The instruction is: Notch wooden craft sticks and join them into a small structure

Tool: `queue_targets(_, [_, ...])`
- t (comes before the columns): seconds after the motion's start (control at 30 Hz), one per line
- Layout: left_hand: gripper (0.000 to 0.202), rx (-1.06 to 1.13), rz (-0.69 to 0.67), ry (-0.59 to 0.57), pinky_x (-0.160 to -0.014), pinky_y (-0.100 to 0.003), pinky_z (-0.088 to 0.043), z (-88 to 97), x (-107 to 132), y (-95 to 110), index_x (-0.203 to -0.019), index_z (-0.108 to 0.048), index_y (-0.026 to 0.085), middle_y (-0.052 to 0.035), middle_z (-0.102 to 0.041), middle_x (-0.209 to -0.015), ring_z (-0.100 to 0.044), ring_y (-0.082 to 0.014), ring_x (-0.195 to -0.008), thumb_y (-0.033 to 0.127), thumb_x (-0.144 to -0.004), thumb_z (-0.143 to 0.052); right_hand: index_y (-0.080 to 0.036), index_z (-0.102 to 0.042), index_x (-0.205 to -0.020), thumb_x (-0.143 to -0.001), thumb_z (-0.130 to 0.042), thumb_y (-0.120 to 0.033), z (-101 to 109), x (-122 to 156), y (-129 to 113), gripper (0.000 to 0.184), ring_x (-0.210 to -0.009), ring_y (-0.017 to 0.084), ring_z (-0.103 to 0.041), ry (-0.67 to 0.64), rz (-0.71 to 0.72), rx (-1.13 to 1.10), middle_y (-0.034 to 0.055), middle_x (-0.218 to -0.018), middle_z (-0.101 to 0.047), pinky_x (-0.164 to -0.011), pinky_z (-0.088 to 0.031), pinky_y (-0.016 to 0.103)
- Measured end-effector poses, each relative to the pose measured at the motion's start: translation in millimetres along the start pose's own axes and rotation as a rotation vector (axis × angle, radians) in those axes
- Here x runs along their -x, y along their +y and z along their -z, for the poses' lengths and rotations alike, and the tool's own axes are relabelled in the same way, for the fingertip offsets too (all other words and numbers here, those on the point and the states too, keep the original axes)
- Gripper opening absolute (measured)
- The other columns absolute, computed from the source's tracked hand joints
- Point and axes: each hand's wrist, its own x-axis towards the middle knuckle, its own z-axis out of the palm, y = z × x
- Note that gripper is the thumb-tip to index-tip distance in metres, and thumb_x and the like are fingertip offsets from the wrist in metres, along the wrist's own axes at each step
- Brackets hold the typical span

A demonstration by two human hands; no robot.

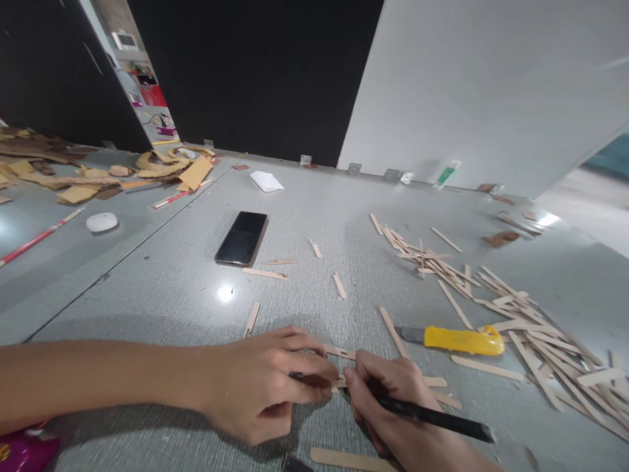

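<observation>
Wooden sticks lay at lower centre of the frame by my curled left hand, pinching or only pressing I could not tell, while my right hand pinched a black pen, which probably needed light, steady guiding.

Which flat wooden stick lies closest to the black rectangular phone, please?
The pale wooden stick whose left end nearly meets the phone at its lower edge; others lie farther off.

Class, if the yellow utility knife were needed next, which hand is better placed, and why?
Probably the right hand: the yellow utility knife lies closer to it than to the left hand, though the right holds a black pen.
</observation>
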Motion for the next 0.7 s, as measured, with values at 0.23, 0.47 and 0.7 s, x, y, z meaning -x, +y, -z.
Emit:
queue_targets(0.23, [0.046,0.02,0.01,0.003,-0.121,-0.045,-0.043,0.1,-0.2,0.3,-0.127,-0.07,0.014,-0.0116,-0.073,-0.136,-0.057,-0.03,-0.137,0.01,-0.083,-0.057,-0.027,-0.035,-0.066,-0.108,-0.043,-0.042,0.4,-1.2,-1.9,0.045,-0.041,0.01,-0.038,-0.003,0.034,-0.016,-0.0087,-0.05,-0.037,-0.041,-0.029,0.023])
queue_targets(0.47, [0.042,0.01,-0.012,0.006,-0.122,-0.043,-0.042,-0.3,-1.0,-0.6,-0.125,-0.07,0.011,-0.0129,-0.072,-0.135,-0.056,-0.0301,-0.137,0.011,-0.086,-0.056,-0.027,-0.033,-0.065,-0.106,-0.044,-0.035,2.3,-1.6,-9.2,0.043,-0.041,0.01,-0.036,0.022,0.078,0.04,-0.0084,-0.049,-0.036,-0.04,-0.028,0.024])
queue_targets(0.7, [0.04,0.001,-0.034,0.003,-0.121,-0.044,-0.042,0.6,-0.5,-1.0,-0.126,-0.07,0.008,-0.0138,-0.07,-0.14,-0.057,-0.0306,-0.136,0.013,-0.089,-0.055,-0.026,-0.034,-0.065,-0.108,-0.042,-0.037,1.6,-3.8,-4.6,0.045,-0.039,0.01,-0.037,-0.005,0.039,0.057,-0.0078,-0.046,-0.038,-0.038,-0.028,0.022])
